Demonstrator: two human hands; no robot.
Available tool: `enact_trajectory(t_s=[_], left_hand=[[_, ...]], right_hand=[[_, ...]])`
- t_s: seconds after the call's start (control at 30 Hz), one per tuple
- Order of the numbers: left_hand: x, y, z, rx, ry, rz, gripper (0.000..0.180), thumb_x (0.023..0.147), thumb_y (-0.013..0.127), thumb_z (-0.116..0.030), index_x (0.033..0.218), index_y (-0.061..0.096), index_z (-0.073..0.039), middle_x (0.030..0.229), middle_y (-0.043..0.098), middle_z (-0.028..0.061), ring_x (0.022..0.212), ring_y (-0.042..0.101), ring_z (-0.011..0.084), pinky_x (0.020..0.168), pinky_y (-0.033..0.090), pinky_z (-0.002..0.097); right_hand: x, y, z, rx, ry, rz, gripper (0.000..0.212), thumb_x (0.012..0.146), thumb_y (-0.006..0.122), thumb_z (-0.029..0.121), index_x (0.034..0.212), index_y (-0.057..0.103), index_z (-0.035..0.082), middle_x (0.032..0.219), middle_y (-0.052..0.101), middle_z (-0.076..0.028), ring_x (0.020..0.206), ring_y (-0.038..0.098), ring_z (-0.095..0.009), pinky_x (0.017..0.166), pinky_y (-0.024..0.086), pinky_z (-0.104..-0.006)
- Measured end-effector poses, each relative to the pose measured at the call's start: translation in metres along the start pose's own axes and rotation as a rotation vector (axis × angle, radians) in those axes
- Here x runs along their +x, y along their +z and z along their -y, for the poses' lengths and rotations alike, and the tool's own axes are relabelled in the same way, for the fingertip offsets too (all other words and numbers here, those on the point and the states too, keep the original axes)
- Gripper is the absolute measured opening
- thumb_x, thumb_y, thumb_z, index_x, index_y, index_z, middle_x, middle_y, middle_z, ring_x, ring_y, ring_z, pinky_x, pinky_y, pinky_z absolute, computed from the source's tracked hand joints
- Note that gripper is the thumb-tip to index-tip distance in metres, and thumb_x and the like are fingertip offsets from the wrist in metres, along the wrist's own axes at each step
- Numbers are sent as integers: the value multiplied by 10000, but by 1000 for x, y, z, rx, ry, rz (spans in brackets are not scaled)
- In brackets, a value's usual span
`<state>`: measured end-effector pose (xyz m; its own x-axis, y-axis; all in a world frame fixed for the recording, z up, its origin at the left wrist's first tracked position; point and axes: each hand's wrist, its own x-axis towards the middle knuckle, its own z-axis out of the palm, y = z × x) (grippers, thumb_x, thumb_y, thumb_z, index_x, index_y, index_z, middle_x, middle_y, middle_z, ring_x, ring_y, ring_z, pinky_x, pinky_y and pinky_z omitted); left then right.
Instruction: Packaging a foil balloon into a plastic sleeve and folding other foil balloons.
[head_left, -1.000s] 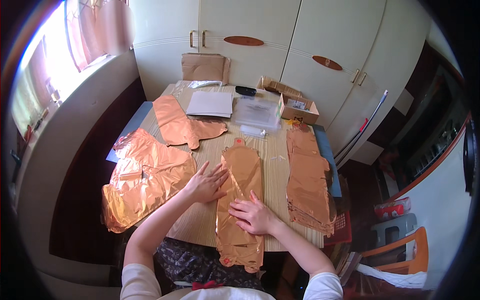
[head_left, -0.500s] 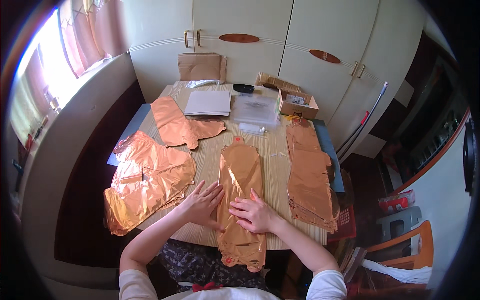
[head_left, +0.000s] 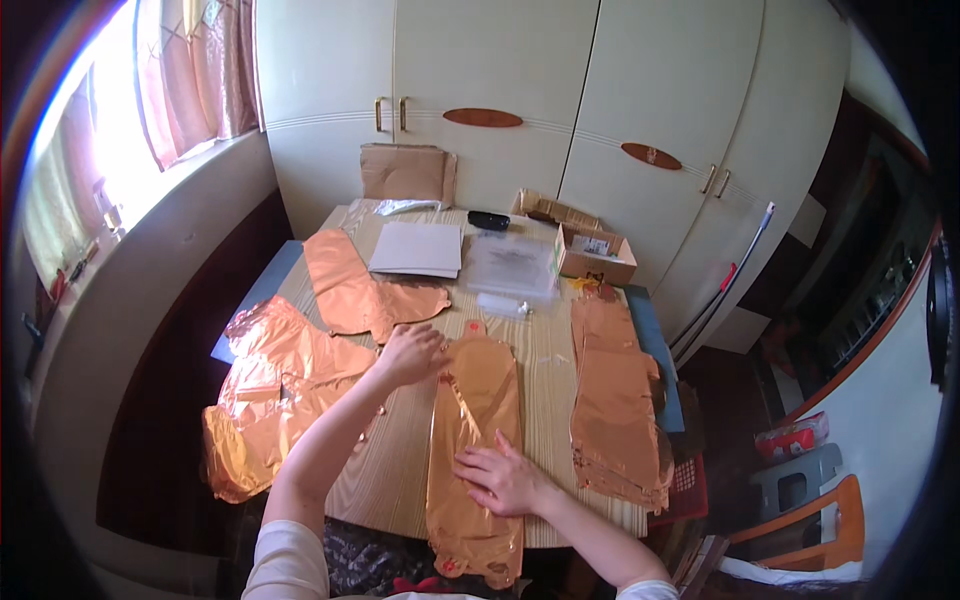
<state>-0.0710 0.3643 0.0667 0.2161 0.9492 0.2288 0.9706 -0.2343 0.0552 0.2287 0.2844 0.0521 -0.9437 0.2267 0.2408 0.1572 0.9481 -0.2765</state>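
Observation:
A long, flat, copper-coloured foil balloon [head_left: 477, 385] lies lengthwise in front of me, its near end hanging past the table's front edge. My right hand [head_left: 503, 476] rests on its middle with the fingers spread. My left hand [head_left: 412, 356] is at the balloon's upper left edge, fingers slightly bent and pointing right; whether the fingertips touch the foil is unclear. To the left is a crinkled, shiny pile of foil balloons [head_left: 285, 385]. Behind it lies another flat foil balloon [head_left: 345, 285]. A stack of folded foil balloons [head_left: 615, 400] sits on the right.
Toward the back of the wooden table [head_left: 390, 470] are white sheets [head_left: 417, 248], a clear plastic packet [head_left: 512, 262], a black object [head_left: 488, 220] and an open cardboard box [head_left: 597, 255]. Flat cardboard [head_left: 407, 173] leans against the cupboard. A wooden chair [head_left: 845, 520] stands at right.
My left hand has slid away from me along the balloon's left edge, toward its far end. My right hand stays flat on the foil. The whole view has tilted up slightly.

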Motion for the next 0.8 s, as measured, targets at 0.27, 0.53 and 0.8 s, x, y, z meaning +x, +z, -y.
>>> enact_trajectory(t_s=[0.27,0.53,0.8], left_hand=[[143,4,77,153,-264,-21,239,838,577,-254,872,723,-68,963,691,142,947,669,314,808,538,403],[219,11,43,42,-628,-5,260,807,607,-274,953,757,-120,1001,726,130,944,704,289,768,550,362],[234,23,62,188,-567,-32,186,781,680,-224,923,765,-139,977,735,105,949,707,290,805,564,399]], right_hand=[[1,4,-4,10,20,92,542,937,531,393,1399,440,125,1455,423,-95,1378,374,-266,1130,231,-591],[-3,4,-11,189,-19,-64,600,887,617,427,1369,463,105,1447,416,-125,1379,358,-293,1124,238,-595],[0,4,-11,163,-31,-59,631,870,627,463,1364,470,103,1445,418,-128,1380,354,-297,1121,237,-599]])
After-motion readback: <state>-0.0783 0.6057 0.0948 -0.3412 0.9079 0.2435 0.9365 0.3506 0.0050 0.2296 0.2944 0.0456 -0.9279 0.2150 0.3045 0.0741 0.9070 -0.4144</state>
